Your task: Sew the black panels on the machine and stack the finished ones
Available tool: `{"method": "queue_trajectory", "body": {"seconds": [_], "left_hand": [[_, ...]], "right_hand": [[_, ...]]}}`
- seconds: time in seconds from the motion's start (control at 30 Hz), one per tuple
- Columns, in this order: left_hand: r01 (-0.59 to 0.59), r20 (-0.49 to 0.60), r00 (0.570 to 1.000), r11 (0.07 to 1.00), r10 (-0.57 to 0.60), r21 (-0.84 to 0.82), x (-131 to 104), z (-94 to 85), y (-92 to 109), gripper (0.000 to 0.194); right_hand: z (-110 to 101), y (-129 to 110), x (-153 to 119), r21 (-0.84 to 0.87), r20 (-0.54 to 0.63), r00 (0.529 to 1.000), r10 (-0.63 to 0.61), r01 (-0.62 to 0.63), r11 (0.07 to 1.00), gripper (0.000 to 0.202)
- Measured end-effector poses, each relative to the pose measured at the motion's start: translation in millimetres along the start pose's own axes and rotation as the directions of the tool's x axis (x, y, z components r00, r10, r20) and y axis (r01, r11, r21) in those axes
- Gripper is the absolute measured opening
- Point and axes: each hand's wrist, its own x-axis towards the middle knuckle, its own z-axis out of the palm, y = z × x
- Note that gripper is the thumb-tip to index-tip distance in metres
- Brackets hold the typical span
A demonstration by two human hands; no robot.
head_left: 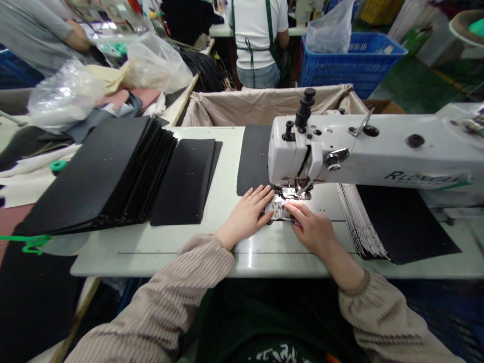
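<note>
The panel (254, 159) seems black, the machine (378, 154) white.

A thin black panel (254, 159) lies flat – near-left corner rounded, far end at the far edge of the counter (229, 176) – partly hidden behind the white sewing machine (378, 156), its needle area lit.

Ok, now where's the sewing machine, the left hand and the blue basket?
Sewing machine (370, 148), head view: middle of its white arm.
Left hand (247, 214), head view: back of the hand.
Blue basket (335, 71), head view: the wall facing us.
</note>
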Motion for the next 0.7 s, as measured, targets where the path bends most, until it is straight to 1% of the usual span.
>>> {"method": "queue_trajectory", "body": {"seconds": [0.23, 0.43, 0.7], "left_hand": [[0.000, 0.001, 1.000, 1.000, 0.000, -0.003, 0.2, -2.4, 1.1, 0.056], [0.034, -0.048, 0.998, 0.999, -0.035, -0.030, -0.3, -4.2, 2.3, 0.064], [0.035, -0.082, 0.996, 0.999, -0.038, -0.033, -1.3, 5.4, -4.1, 0.070]], "right_hand": [[0.4, -0.2, 0.2, 0.039, -0.003, 1.000, 0.000, 0.000, 0.999, 0.050], [-1.3, -1.0, -0.3, 0.049, 0.000, 1.000, 0.016, -0.016, 0.999, 0.050], [-2.3, -5.5, 0.3, 0.027, -0.001, 0.999, 0.043, -0.043, 0.999, 0.047]]}}
